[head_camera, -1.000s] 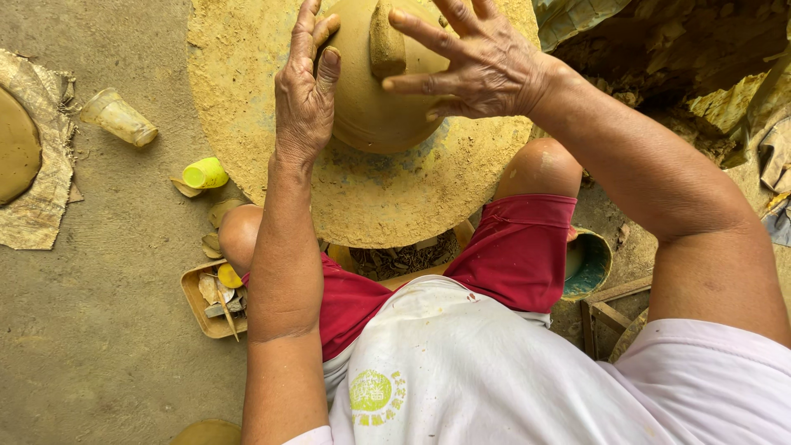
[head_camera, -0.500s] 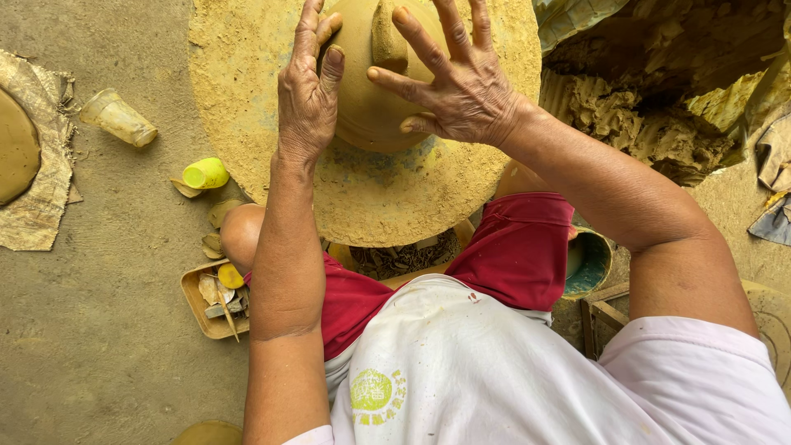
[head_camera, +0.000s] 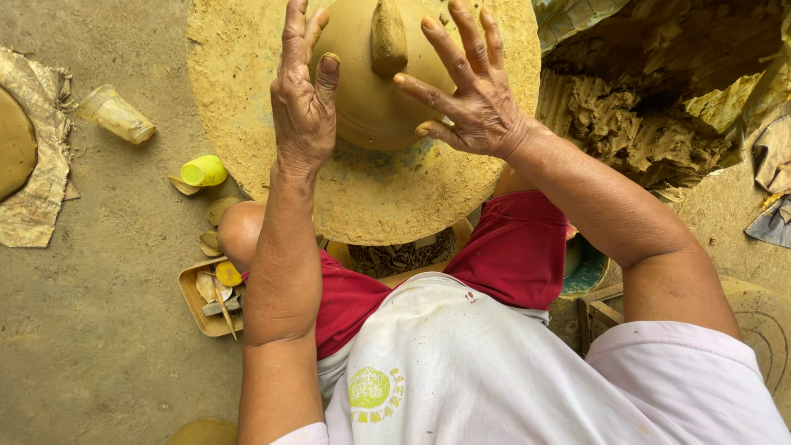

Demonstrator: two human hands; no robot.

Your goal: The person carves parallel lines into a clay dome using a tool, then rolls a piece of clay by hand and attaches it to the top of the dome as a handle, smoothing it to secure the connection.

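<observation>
Head view: left hand (head_camera: 303,103) flat, fingers together, pressed on left flank of clay dome (head_camera: 371,91). Right hand (head_camera: 470,91) spread wide, fingertips on dome's right side. Dome with upright knob (head_camera: 389,37) centred on round clay-crusted wheel (head_camera: 247,99), just ahead of knees. Left on floor: yellow cup (head_camera: 203,170), plastic cup (head_camera: 115,114) tipped over, small tray (head_camera: 191,292) of tools. Right: heap of raw clay (head_camera: 651,124).

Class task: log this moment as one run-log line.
left hand: flat on clay mound | right hand: spread on mound | wheel disc: under mound | yellow cap: floor
</observation>
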